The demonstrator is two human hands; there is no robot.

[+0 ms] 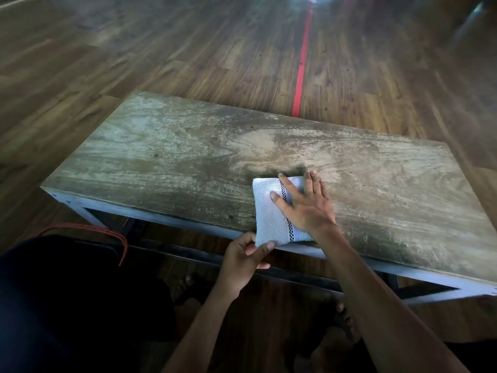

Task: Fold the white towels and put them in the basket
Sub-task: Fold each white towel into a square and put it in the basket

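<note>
towel: folded, at table's 6 o'clock edge | right hand: flat, pressing it | left hand: pinches near corner | we judge it light, soft, floppy; grip folded edge

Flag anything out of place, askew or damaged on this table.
Nothing serious. The folded towel lies at the near edge of the table, its near corner overhanging where the left hand pinches it; the right hand presses it flat. The top is worn and blotchy, with a dark smudge just beyond the towel.
</note>
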